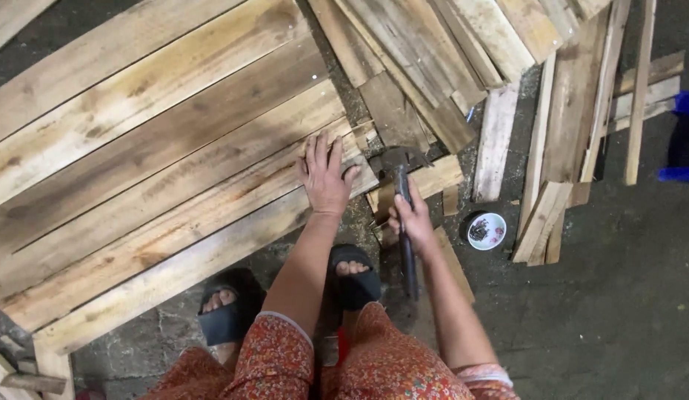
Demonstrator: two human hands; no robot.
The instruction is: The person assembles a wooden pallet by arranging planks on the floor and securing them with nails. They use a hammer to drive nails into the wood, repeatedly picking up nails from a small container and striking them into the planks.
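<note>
Left hand (326,178) lies flat, fingers spread, holding nothing, pressing on the end of a long pale wood plank (174,244) w/ more planks beside it. Right hand (413,221) is wrapped tight round the dark metal hammer (401,194); hammer head is at 12 o'clock from that hand, just beside the plank end. Small round white bowl w/ dark nails (486,230) sits on the floor at 3 o'clock.

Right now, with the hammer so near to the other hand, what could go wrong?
1. The left hand lies flat on the plank, close to the hammer head; a missed blow might hit its fingers.
2. The toes in the open sandals sit just below, so a slipped hammer could strike them.
</note>
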